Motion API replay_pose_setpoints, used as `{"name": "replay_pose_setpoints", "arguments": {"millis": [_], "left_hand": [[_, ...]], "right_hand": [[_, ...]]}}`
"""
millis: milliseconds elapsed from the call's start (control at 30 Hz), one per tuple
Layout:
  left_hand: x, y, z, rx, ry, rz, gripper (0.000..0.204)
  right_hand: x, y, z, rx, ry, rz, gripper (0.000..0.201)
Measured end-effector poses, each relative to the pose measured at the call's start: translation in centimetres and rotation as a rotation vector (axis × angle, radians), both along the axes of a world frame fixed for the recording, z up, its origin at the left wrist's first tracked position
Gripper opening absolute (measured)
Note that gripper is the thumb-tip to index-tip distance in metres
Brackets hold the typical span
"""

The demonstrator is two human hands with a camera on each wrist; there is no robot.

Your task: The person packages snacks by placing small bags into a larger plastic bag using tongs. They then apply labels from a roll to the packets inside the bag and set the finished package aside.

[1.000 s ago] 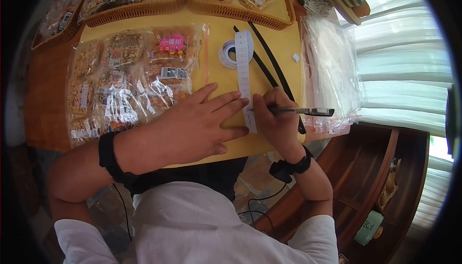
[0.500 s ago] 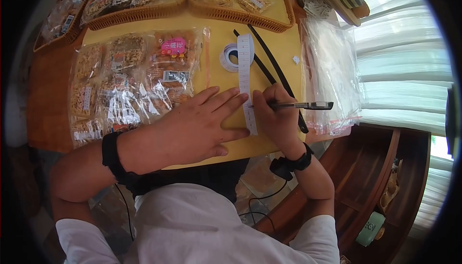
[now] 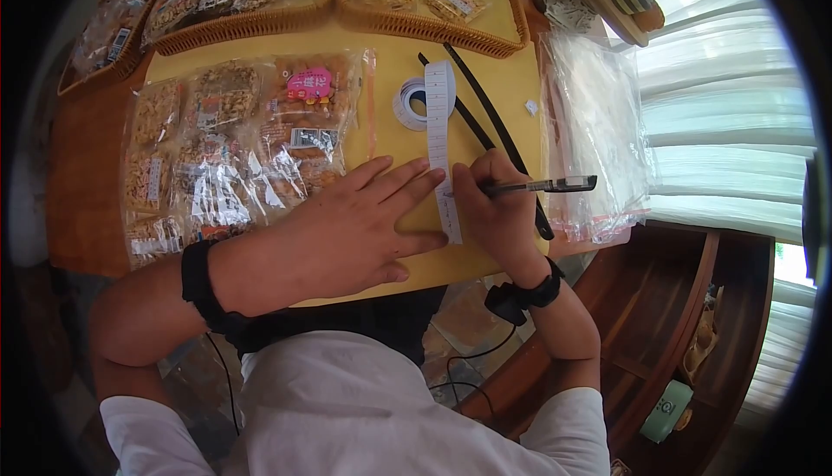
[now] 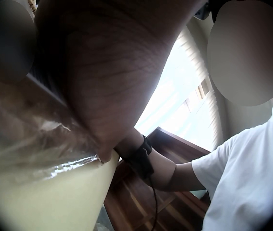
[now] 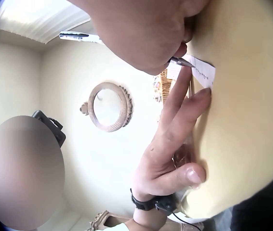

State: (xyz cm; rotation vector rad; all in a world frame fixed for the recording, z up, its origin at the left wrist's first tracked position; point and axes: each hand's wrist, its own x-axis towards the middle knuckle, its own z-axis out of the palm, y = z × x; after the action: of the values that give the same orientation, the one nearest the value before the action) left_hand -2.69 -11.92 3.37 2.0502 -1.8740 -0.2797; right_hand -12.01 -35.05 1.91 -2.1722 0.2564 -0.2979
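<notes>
A strip of white labels (image 3: 438, 129) runs toward the person from its roll (image 3: 405, 107) on the yellow board (image 3: 394, 148). My left hand (image 3: 347, 229) lies with fingers spread, its fingertips pressing the strip's left edge. My right hand (image 3: 501, 220) pinches a clear-barrelled pen (image 3: 555, 185) with a dark cap end, just right of the strip. In the right wrist view, the pen's tip meets the label strip (image 5: 205, 74), which bears small dark handwriting. Under my left forearm lies a clear bag (image 3: 234, 146) of packed snacks, one pack with a pink label.
Two long black strips (image 3: 494, 116) lie right of the roll. Flat clear bags (image 3: 598, 138) are stacked at the right edge. Wicker baskets (image 3: 251, 32) of wrapped snacks stand along the back. A wooden drawer unit (image 3: 641, 303) is at the lower right.
The pen's rear end has swung up slightly as my right hand makes small movements at the strip. My left hand keeps its place on the labels.
</notes>
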Motion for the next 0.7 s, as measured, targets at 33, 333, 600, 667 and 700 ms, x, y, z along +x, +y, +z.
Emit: {"name": "replay_pose_setpoints", "arguments": {"millis": [33,333,600,667,700], "left_hand": [[0.0,0.0,0.0,0.000,-0.002,0.000,0.055],[0.1,0.1,-0.1,0.007,0.004,-0.003,0.056],[0.1,0.1,-0.2,-0.008,0.022,-0.009,0.056],[0.1,0.1,-0.3,-0.010,0.024,-0.007,0.056],[0.1,0.1,-0.3,-0.012,0.026,-0.008,0.056]], "right_hand": [[0.0,-0.1,-0.2,0.000,-0.002,0.000,0.029],[1.6,-0.2,-0.7,0.044,-0.040,-0.037,0.030],[1.5,0.0,-0.4,0.051,-0.061,-0.010,0.031],[1.7,0.0,-0.4,0.027,-0.077,0.003,0.033],[1.7,0.0,-0.4,0.002,-0.093,0.014,0.035]]}}
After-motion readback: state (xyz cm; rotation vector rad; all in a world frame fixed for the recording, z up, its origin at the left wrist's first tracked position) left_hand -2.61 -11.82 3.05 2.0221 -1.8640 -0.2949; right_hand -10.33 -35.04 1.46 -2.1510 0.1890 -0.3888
